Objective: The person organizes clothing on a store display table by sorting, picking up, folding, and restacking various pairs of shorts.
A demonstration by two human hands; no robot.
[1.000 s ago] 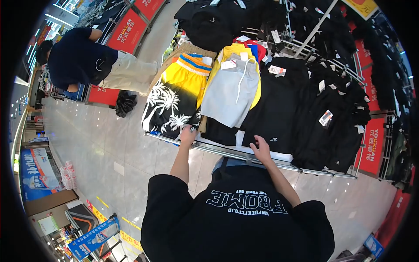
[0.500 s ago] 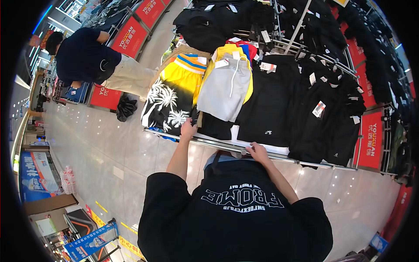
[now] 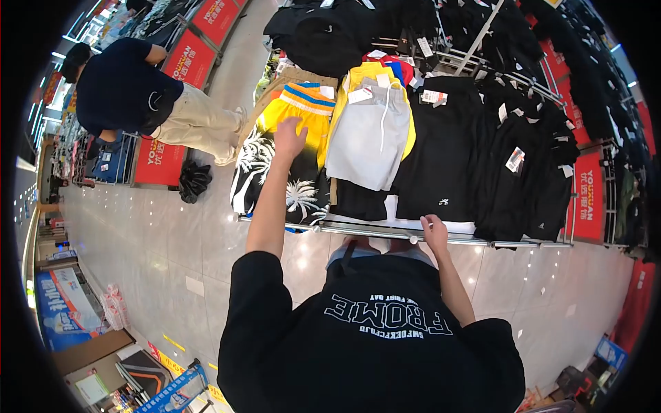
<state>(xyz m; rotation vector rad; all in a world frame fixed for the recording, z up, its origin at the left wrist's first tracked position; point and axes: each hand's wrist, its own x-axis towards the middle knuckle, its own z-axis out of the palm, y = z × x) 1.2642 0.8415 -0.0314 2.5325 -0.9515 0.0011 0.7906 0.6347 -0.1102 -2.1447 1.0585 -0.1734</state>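
My left hand (image 3: 290,139) is over the yellow and black palm-print shorts (image 3: 301,180), just below their striped waistband, its fingers apart and holding nothing. My right hand (image 3: 434,233) is at the front rail (image 3: 372,231) of the display rack, by the hem of the black garments (image 3: 441,158); whether its fingers grip anything is too small to tell. Between the two hands lie grey shorts (image 3: 368,141) with a white drawstring, on top of a yellow garment (image 3: 412,138).
A person (image 3: 127,86) in a dark top stands at another rack on the left. A black bag (image 3: 195,182) sits on the floor nearby. More black clothes (image 3: 320,41) are piled behind the shorts. Red signs (image 3: 587,196) hang at the right.
My left hand has moved up from the lower edge of the palm-print shorts to near their waistband. My right hand remains by the rail, slightly farther right in view.
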